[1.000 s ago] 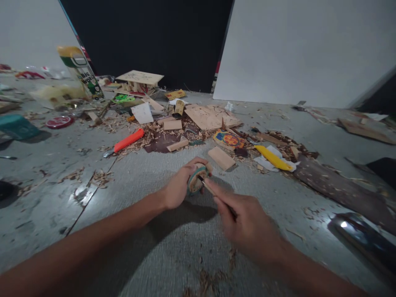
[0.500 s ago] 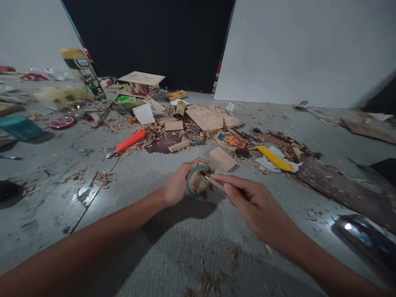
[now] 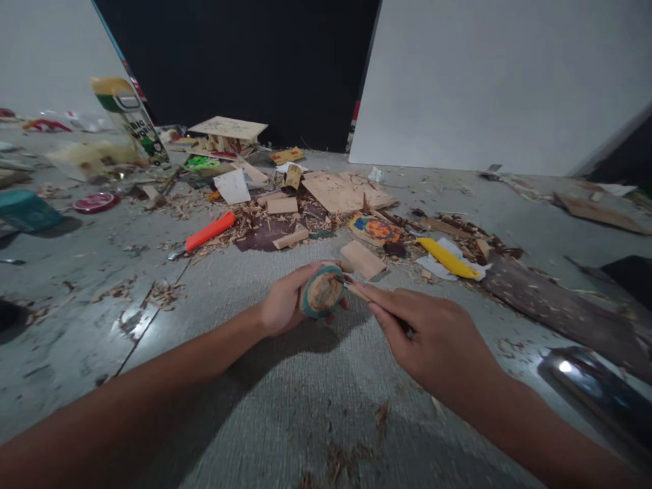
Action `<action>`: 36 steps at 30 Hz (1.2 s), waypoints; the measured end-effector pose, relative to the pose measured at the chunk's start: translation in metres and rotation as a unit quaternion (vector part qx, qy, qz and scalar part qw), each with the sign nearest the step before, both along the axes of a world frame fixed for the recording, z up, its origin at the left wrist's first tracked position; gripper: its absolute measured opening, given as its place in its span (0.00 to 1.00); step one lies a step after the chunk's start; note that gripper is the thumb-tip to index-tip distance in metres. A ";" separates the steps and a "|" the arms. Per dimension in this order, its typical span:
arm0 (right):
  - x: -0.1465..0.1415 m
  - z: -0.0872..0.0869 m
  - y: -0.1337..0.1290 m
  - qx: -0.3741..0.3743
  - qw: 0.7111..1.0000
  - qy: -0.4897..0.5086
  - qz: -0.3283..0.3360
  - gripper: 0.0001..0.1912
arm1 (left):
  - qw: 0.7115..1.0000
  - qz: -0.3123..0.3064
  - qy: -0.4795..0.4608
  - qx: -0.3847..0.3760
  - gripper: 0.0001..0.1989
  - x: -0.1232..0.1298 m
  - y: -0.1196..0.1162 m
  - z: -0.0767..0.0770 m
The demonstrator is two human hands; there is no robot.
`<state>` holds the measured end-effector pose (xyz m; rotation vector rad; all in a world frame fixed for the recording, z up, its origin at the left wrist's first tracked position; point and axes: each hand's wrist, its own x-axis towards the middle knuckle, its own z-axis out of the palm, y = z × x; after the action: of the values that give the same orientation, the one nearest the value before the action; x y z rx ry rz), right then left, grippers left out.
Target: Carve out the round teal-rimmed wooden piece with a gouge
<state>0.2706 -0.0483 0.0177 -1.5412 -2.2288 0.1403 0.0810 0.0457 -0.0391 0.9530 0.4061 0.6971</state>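
Left grip (image 3: 285, 302) around a disc (image 3: 322, 293), right grip (image 3: 432, 333) pinching a tool (image 3: 358, 292), you risk jabbed fingers (image 3: 344, 303) should its tip slip.

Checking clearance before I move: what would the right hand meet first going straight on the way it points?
Probably the green-rimmed round piece in the left hand; the tip of the thin tool appears at its rim, though contact is unclear.

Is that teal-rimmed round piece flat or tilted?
Tilted: the left hand holds the round piece with its face toward the camera.
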 end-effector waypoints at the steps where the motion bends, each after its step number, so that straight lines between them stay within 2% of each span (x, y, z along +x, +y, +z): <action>1: 0.000 -0.001 -0.001 -0.003 1.000 -0.004 0.000 0.21 | 1.000 0.005 0.009 0.007 0.26 0.001 0.000 0.000; 5: -0.002 -0.002 -0.003 -0.021 1.000 0.002 -0.017 0.22 | 0.995 0.019 0.077 0.053 0.28 0.003 -0.004 0.001; 8: -0.001 0.000 0.002 -0.099 0.988 0.118 -0.023 0.20 | 0.992 0.030 0.088 0.081 0.27 0.003 -0.006 0.002; 9: 0.000 0.000 0.004 -0.153 0.971 0.180 -0.028 0.19 | 0.992 0.033 0.083 0.086 0.26 0.003 -0.006 0.002; 11: 0.002 0.000 0.010 -0.278 0.910 0.303 -0.054 0.19 | 0.993 0.031 0.071 0.087 0.26 0.002 -0.005 0.000; 12: 0.003 -0.001 0.013 -0.322 0.878 0.346 -0.071 0.20 | 0.994 0.029 0.064 0.084 0.26 0.002 -0.004 -0.002; 13: 0.003 -0.002 0.014 -0.339 0.861 0.369 -0.082 0.21 | 0.995 0.029 0.058 0.079 0.25 0.003 -0.003 -0.003; 14: 0.002 -0.002 0.015 -0.327 0.865 0.369 -0.088 0.21 | 0.996 0.029 0.051 0.073 0.24 0.003 -0.002 -0.004; 17: -0.001 -0.001 0.012 -0.196 0.943 0.261 -0.067 0.18 | 0.997 0.037 0.042 0.061 0.23 0.004 -0.001 -0.006; 19: -0.003 0.001 0.008 -0.122 0.975 0.181 -0.043 0.18 | 0.997 0.038 0.036 0.050 0.22 0.004 -0.002 -0.004; 23: -0.005 0.004 0.001 -0.072 0.992 0.100 -0.016 0.20 | 0.998 0.045 0.036 0.030 0.20 0.005 -0.004 0.002; 25: -0.005 0.004 0.000 -0.082 0.992 0.094 -0.023 0.20 | 0.997 0.049 0.046 0.034 0.20 0.005 -0.005 0.003; 27: -0.006 0.002 0.002 -0.113 0.984 0.134 -0.035 0.20 | 0.996 0.054 0.056 0.048 0.21 0.005 -0.005 0.003; 29: -0.006 0.000 0.004 -0.194 0.951 0.232 -0.056 0.19 | 0.994 0.056 0.063 0.072 0.21 0.004 -0.006 0.002; 30: -0.006 -0.001 0.005 -0.258 0.915 0.302 -0.072 0.19 | 0.993 0.055 0.063 0.083 0.21 0.004 -0.006 0.001; 31: -0.006 -0.002 0.006 -0.331 0.861 0.375 -0.091 0.20 | 0.992 0.053 0.061 0.092 0.21 0.004 -0.007 0.001; 33: -0.006 -0.005 0.007 -0.459 0.730 0.490 -0.127 0.21 | 0.992 0.049 0.053 0.099 0.21 0.004 -0.007 0.001; 34: -0.005 -0.006 0.008 -0.491 0.684 0.521 -0.138 0.21 | 0.993 0.050 0.048 0.097 0.21 0.004 -0.007 0.001; 35: -0.005 -0.007 0.008 -0.496 0.670 0.533 -0.141 0.21 | 0.993 0.053 0.047 0.093 0.20 0.004 -0.007 0.002; 36: -0.004 -0.008 0.009 -0.481 0.690 0.523 -0.137 0.21 | 0.993 0.058 0.047 0.090 0.20 0.005 -0.007 0.002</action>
<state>0.2662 -0.0398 0.0099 -1.5039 -0.9064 1.8047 0.0857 0.0386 -0.0374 1.1422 0.4907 0.8061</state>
